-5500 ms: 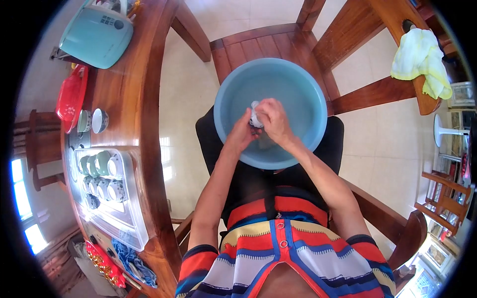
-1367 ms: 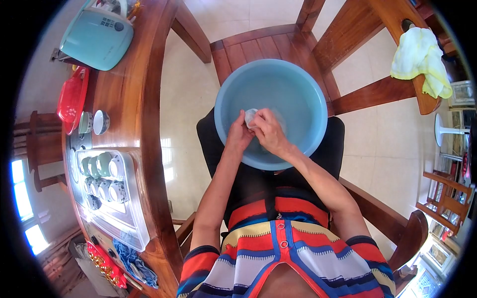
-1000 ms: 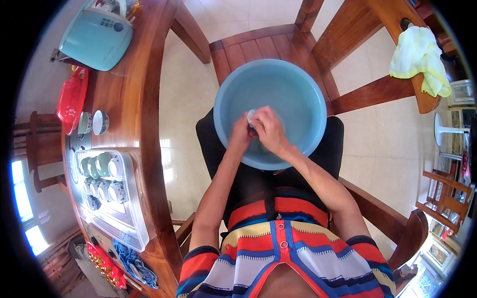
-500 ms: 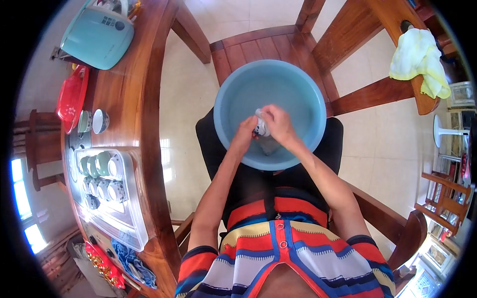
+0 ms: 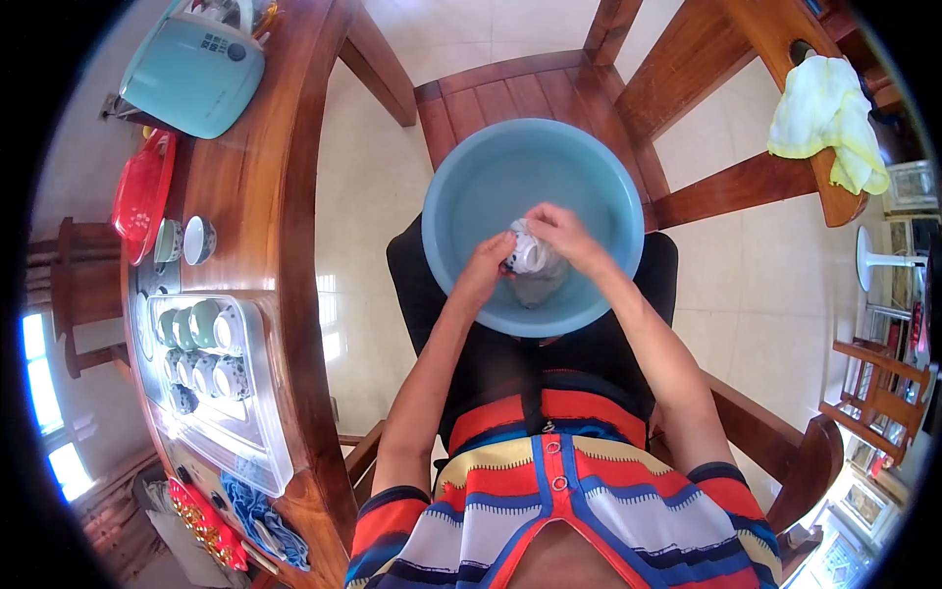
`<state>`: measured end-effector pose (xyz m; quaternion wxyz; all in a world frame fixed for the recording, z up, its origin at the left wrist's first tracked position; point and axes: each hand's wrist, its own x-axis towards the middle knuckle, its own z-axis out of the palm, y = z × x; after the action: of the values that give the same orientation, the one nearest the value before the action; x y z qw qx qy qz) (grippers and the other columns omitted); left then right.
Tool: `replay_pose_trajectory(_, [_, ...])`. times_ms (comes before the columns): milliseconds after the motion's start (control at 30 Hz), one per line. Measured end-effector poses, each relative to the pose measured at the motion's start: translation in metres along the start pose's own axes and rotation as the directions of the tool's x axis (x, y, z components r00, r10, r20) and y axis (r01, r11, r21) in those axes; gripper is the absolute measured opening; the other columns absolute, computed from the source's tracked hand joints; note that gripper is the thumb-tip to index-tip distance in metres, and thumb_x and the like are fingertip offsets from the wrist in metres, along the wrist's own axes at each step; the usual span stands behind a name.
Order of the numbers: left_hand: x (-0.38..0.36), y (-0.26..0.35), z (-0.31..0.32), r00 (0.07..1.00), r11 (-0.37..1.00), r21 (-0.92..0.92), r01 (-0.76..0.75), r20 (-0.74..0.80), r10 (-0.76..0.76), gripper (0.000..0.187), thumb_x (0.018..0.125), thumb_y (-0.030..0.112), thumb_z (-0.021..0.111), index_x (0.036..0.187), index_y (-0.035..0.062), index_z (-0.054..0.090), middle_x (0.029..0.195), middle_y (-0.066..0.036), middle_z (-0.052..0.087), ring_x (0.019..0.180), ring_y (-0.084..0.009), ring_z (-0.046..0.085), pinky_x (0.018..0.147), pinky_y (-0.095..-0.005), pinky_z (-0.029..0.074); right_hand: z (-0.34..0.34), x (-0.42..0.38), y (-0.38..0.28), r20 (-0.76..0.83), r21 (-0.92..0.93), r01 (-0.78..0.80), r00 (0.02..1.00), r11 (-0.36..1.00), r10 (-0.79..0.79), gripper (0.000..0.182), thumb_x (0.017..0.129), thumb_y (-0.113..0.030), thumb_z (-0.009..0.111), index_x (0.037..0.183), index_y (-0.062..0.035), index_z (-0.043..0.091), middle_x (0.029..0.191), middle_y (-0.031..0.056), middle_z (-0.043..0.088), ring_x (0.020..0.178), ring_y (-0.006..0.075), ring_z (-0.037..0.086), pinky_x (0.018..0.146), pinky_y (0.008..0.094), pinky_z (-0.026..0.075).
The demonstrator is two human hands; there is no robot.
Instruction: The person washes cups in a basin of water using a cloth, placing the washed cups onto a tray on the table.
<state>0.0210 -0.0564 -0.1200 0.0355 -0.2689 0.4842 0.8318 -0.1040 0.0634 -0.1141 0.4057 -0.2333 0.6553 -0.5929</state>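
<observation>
A blue basin (image 5: 451,196) with water in it rests over the lap, against a wooden chair. Inside it, my left hand (image 5: 483,267) is closed around a small white cup (image 5: 527,255) with dark spots. My right hand (image 5: 567,236) pinches a wet whitish cloth (image 5: 540,285), which lies against the cup and hangs down into the basin. The fingertips of both hands are close together above the water.
On the wooden table (image 5: 245,187) at left are a clear tray (image 5: 270,412) with several cups, two loose cups (image 5: 199,240), a red tray (image 5: 143,196), a light-blue appliance (image 5: 191,74) and a blue cloth (image 5: 257,520). A yellow-white cloth (image 5: 824,123) hangs at upper right.
My right hand has moved slightly to the right with the cloth. The cup has turned, so more of its white surface shows.
</observation>
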Motion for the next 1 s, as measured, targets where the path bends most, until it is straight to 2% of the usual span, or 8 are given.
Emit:
replay_pose_trajectory(167, [-0.002,0.004,0.003,0.997,0.996,-0.068,0.06,-0.034,-0.063,0.029,0.089,0.033,0.049,0.096,0.0077,0.06,0.079,0.001,0.059,0.068,-0.0083,0.052,0.053,-0.0226,0.04,-0.004,-0.006,0.0,0.069,0.055,-0.062,0.996,0.997,0.059,0.023,0.081,-0.02,0.06,0.093,-0.0016,0.056,0.086,0.0047,0.058,0.081,0.0124,0.054,0.072,0.0268,0.044])
replay_pose_trajectory(367, [0.005,0.0,-0.003,0.98,0.99,-0.075,0.123,-0.145,-0.133,0.038,0.089,0.035,0.047,0.113,0.0061,0.051,0.108,-0.009,0.055,0.097,-0.02,0.053,0.077,-0.0359,0.044,0.008,-0.009,0.007,-0.03,0.039,0.019,0.999,0.999,-0.018,0.022,0.08,-0.018,0.059,0.092,-0.0008,0.054,0.085,0.0061,0.058,0.08,0.0135,0.055,0.072,0.0271,0.045])
replay_pose_trajectory(467, [0.001,0.007,0.002,0.978,0.964,-0.218,0.151,-0.112,-0.178,0.04,0.09,0.041,0.045,0.113,0.0084,0.049,0.104,-0.008,0.055,0.092,-0.0186,0.054,0.074,-0.0352,0.045,0.016,-0.006,0.016,-0.099,0.051,0.056,0.994,0.997,-0.051,0.021,0.08,-0.018,0.059,0.09,-0.0008,0.053,0.085,0.0066,0.058,0.079,0.0137,0.055,0.071,0.0276,0.045])
replay_pose_trajectory(533, [0.004,0.005,-0.001,0.984,0.945,-0.276,0.175,0.007,-0.18,0.048,0.092,0.042,0.037,0.125,0.007,0.037,0.122,-0.012,0.046,0.112,-0.0261,0.046,0.09,-0.0461,0.041,0.02,-0.007,0.014,-0.137,0.08,0.097,0.987,0.992,-0.085,0.02,0.08,-0.017,0.059,0.091,-0.0014,0.053,0.084,0.007,0.059,0.078,0.0138,0.056,0.07,0.028,0.045])
replay_pose_trajectory(667, [0.005,0.002,0.001,0.988,0.955,-0.255,0.155,0.027,-0.153,0.045,0.092,0.039,0.042,0.124,0.0072,0.038,0.123,-0.013,0.045,0.113,-0.0266,0.045,0.088,-0.0464,0.042,0.026,-0.012,0.01,-0.167,-0.032,0.09,0.981,0.995,-0.094,0.019,0.081,-0.016,0.058,0.092,-0.0018,0.052,0.083,0.0067,0.058,0.077,0.0137,0.055,0.069,0.0282,0.045])
replay_pose_trajectory(733, [0.002,0.003,0.008,0.975,0.962,-0.255,0.099,-0.166,-0.145,0.044,0.089,0.034,0.051,0.12,0.0052,0.039,0.119,-0.015,0.045,0.109,-0.0269,0.048,0.086,-0.0449,0.045,0.028,-0.013,0.009,-0.202,0.039,0.079,0.977,0.996,-0.069,0.018,0.082,-0.016,0.057,0.092,-0.0025,0.052,0.082,0.0059,0.057,0.076,0.0124,0.054,0.068,0.027,0.045])
replay_pose_trajectory(867, [0.018,-0.016,-0.009,0.978,0.957,-0.289,0.025,-0.192,-0.084,0.042,0.083,0.024,0.062,0.113,0.002,0.042,0.111,-0.015,0.049,0.102,-0.0258,0.053,0.083,-0.042,0.047,0.027,-0.016,0.009,-0.17,0.184,0.037,0.985,0.982,-0.005,0.017,0.084,-0.017,0.057,0.091,-0.0027,0.051,0.082,0.0046,0.057,0.075,0.0108,0.054,0.067,0.0251,0.045])
replay_pose_trajectory(1000, [0.004,0.0,0.002,0.947,0.998,0.039,-0.054,-0.315,0.064,0.042,0.073,0.015,0.07,0.104,-0.0007,0.048,0.101,-0.012,0.054,0.094,-0.0217,0.056,0.079,-0.0349,0.048,0.023,-0.015,0.008,-0.102,0.182,0.037,0.995,0.983,-0.019,0.016,0.085,-0.016,0.057,0.092,-0.0026,0.051,0.083,0.0049,0.058,0.075,0.01,0.054,0.065,0.0243,0.045])
